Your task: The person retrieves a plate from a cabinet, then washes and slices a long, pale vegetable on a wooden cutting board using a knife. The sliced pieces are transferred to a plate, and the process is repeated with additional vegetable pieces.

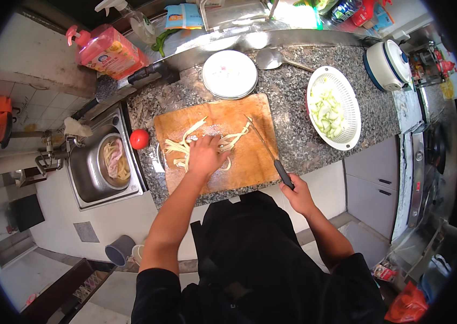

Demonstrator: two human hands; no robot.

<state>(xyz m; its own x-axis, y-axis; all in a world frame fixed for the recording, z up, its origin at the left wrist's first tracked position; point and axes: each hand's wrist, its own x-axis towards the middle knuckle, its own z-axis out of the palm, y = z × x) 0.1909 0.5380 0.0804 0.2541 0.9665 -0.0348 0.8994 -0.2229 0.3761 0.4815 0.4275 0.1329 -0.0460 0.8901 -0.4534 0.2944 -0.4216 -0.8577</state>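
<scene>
A wooden cutting board (261, 116) lies on the speckled counter in front of me. Pale yellow, thin strips (177, 146) are strewn across it in loose bunches; their exact kind I cannot make out. My left hand (207, 156) rests palm down over the strips in the middle, fingers stretched forward and thumb out to the right. Part of the pile is hidden beneath it. At the board's near right edge, my right hand (298, 195) is closed round the black handle of a kitchen knife (271, 153). Its blade slants away to the left, the tip by the strips at the right.
Left of the board sit a tomato (140, 139) and a sink (80, 178) holding a metal bowl (123, 186) of food. Beyond are stacked white plates (230, 73) and a metal spatula (269, 59). A white colander (353, 116) of pale green slices and a rice cooker (385, 67) stand right.
</scene>
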